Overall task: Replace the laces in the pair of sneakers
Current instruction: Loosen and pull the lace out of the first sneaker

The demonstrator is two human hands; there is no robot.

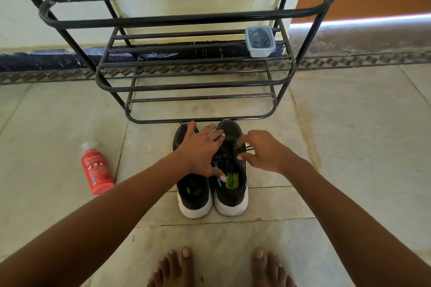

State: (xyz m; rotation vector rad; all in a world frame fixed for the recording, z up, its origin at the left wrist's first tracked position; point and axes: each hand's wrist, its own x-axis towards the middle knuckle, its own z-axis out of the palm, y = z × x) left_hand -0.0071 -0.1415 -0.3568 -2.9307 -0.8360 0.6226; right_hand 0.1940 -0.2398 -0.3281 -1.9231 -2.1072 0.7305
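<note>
Left hand (200, 149) flat on sneakers (229, 193), right hand (263, 150) pinching black lace (245, 148), pale tiled floor (349, 135), black metal rack (186, 18) against wall

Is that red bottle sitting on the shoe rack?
No, the red bottle lies on the floor tiles to the left of the sneakers, while the black rack holds only a small plastic container.

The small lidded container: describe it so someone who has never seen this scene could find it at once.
Start at the black metal shoe rack standing against the wall, behind the pair of sneakers. On its middle shelf, at the right end, sits a small clear plastic container with dark contents. It is the only item on the rack, unlike the red bottle lying on the floor at left.
</note>
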